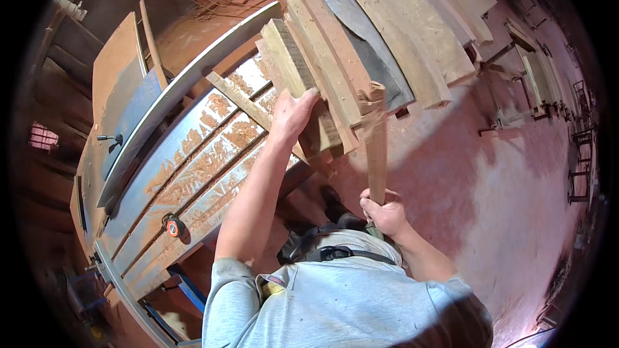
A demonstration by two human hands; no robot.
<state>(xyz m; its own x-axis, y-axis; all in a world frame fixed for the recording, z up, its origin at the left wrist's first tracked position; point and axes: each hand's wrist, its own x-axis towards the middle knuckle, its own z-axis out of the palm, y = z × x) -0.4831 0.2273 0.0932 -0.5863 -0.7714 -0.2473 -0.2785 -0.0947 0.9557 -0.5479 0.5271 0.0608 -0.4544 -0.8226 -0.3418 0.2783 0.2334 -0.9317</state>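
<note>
My left hand [295, 113] is closed on the edge of a thick wooden beam [290, 58], its thumb lying along the top. That beam rests at the near side of several boards laid side by side. My right hand [385, 212], close to my waist, grips the lower end of a narrow wooden board [376, 148]. The far end of this board reaches up beside the ends of the laid boards and looks rough. Part of the left hand's fingers is hidden behind the beam.
A slotted metal machine table [187, 154] strewn with sawdust stands at my left, with a long curved-looking metal rail [187, 103] along it. On it lies an orange and black tape measure [173, 227]. Wide planks [412, 19] and a grey sheet [380, 58] lie ahead. More timber stands at far right.
</note>
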